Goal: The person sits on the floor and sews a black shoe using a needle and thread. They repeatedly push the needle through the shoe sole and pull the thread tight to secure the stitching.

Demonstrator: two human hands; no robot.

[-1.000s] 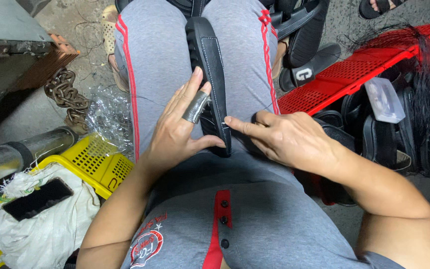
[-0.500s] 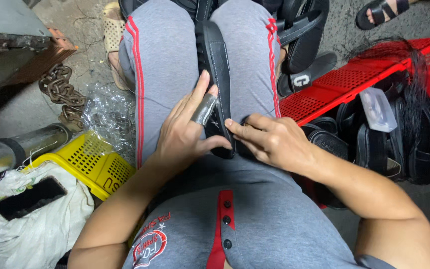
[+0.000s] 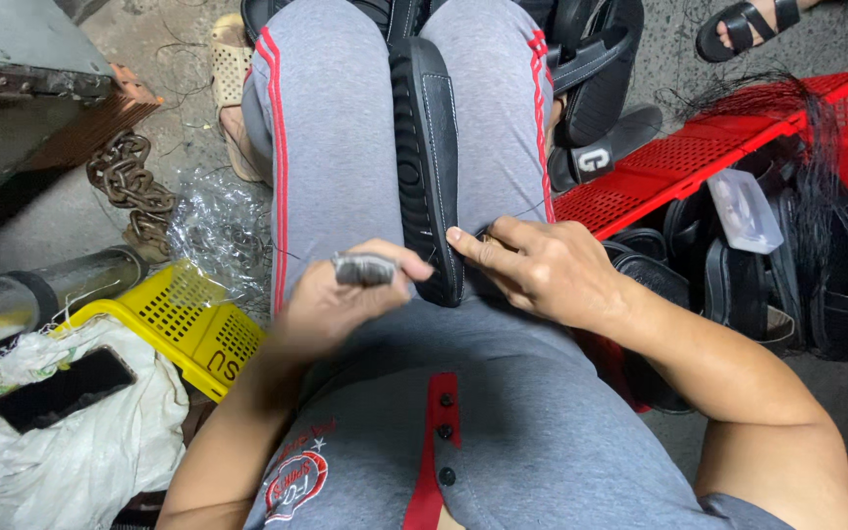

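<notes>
A black sandal sole (image 3: 426,147) with white stitching stands on edge between my knees, clamped by my grey trousers with red stripes. My left hand (image 3: 331,304) is closed around a small grey metal tool (image 3: 363,269), held just left of the sole's near end. My right hand (image 3: 534,270) presses its thumb and fingertips against the sole's near end and pinches a thin dark thread (image 3: 532,208) that runs off to the right.
A red plastic crate (image 3: 699,157) lies to the right beside several black sandals (image 3: 797,285) and a clear plastic box (image 3: 744,210). To the left are a yellow basket (image 3: 184,319), a white sack with a black phone (image 3: 63,389), a rusty chain (image 3: 134,186) and a metal pipe (image 3: 31,294).
My left hand has pulled back from the sole toward me and closed around the grey tool. My right hand stays at the sole's near end.
</notes>
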